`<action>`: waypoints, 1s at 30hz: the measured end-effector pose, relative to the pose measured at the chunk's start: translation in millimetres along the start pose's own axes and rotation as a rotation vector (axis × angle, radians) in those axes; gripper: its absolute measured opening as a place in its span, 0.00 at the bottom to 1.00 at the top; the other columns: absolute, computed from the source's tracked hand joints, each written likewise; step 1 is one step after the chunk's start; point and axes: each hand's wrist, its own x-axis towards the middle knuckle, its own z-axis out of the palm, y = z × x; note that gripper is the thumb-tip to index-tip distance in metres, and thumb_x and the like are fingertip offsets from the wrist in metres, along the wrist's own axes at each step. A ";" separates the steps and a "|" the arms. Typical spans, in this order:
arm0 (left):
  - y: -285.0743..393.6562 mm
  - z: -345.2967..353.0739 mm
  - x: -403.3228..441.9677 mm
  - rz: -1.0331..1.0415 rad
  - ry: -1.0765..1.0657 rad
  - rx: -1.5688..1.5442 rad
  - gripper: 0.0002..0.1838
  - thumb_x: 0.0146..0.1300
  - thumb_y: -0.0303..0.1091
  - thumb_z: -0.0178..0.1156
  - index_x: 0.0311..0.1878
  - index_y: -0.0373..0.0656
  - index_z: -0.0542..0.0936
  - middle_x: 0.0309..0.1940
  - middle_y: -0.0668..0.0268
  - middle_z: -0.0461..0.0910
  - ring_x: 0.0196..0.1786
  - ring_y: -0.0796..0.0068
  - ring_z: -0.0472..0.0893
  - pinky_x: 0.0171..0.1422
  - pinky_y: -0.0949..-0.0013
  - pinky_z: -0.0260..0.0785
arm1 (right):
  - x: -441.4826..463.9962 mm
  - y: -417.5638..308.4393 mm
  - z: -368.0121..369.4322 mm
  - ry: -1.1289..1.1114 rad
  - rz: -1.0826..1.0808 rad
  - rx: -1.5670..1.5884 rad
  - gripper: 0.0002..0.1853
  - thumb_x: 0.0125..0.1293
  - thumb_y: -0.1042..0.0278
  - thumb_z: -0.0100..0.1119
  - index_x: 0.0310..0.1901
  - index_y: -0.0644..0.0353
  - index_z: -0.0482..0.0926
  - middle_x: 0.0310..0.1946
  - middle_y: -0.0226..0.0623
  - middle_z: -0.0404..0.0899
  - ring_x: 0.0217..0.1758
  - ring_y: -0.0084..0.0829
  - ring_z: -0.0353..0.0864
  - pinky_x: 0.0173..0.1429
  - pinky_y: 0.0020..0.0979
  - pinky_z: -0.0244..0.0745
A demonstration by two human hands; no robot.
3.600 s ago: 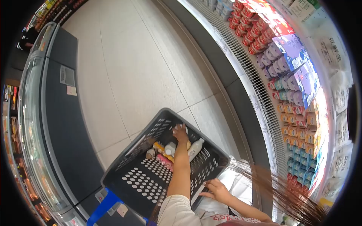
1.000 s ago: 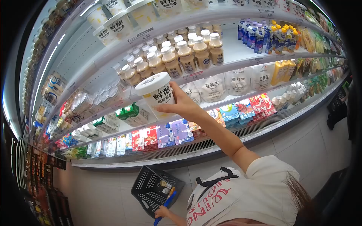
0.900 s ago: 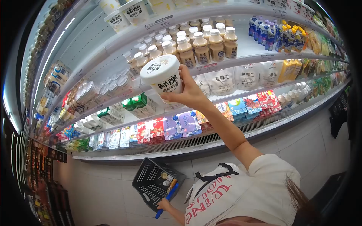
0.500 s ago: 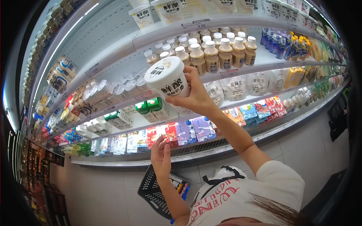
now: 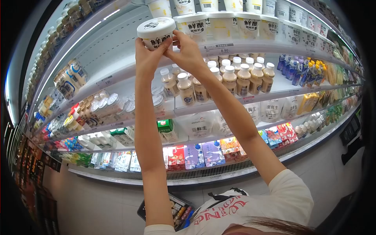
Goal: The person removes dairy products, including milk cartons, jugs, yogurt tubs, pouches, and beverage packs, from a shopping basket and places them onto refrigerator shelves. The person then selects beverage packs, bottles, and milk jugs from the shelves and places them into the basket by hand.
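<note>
A white yogurt tub point(image 5: 156, 28) with a round lid and black lettering is held up at the upper shelf, its lid facing up and towards me. Around its lower left side my left hand point(image 5: 150, 58) is closed, with the thumb across the front. My right hand point(image 5: 187, 51) grips the tub's right side, thumb and fingers near the lower edge. The two thumbs meet in front of the tub. Just right of it on the shelf stand matching tubs point(image 5: 194, 29), with smaller white cups point(image 5: 184, 6) stacked on them.
Below are shelves of brown drink bottles point(image 5: 243, 80), white soy bags point(image 5: 197, 127) and purple packs point(image 5: 213, 152). Shelf edges point(image 5: 235, 47) with price labels stick out towards me. A dark shopping basket point(image 5: 176, 211) with goods in it is down near my body.
The tub has been raised towards the upper shelf. My left hand, earlier low and apart from it, has come up and taken hold beside my right hand. The view has shifted upward.
</note>
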 end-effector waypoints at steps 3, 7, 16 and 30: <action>-15.5 5.8 22.9 0.072 -0.036 0.063 0.43 0.50 0.43 0.76 0.62 0.31 0.63 0.54 0.52 0.73 0.54 0.60 0.78 0.56 0.64 0.73 | 17.9 23.0 12.1 0.079 -0.140 -0.116 0.31 0.57 0.63 0.67 0.57 0.73 0.68 0.43 0.55 0.80 0.46 0.49 0.81 0.49 0.42 0.75; -28.4 6.6 44.3 0.038 -0.088 0.136 0.42 0.51 0.51 0.73 0.59 0.30 0.67 0.51 0.51 0.75 0.52 0.64 0.78 0.51 0.66 0.74 | 35.2 48.9 25.7 0.118 -0.203 -0.318 0.25 0.59 0.68 0.62 0.53 0.76 0.68 0.40 0.60 0.79 0.43 0.56 0.80 0.46 0.47 0.74; -67.0 6.8 69.6 -0.024 -0.128 0.357 0.43 0.47 0.62 0.71 0.51 0.29 0.75 0.41 0.55 0.82 0.41 0.68 0.82 0.43 0.68 0.74 | 46.1 62.1 28.1 -0.010 -0.098 -0.634 0.26 0.58 0.71 0.57 0.52 0.85 0.64 0.36 0.63 0.79 0.41 0.53 0.81 0.49 0.43 0.76; -6.6 -63.0 -447.1 -0.624 0.278 0.965 0.15 0.60 0.32 0.60 0.50 0.37 0.77 0.42 0.54 0.77 0.45 0.53 0.76 0.50 0.58 0.67 | -144.7 12.4 63.7 0.071 -0.083 -0.041 0.19 0.62 0.69 0.63 0.50 0.73 0.73 0.47 0.49 0.78 0.47 0.34 0.81 0.53 0.31 0.77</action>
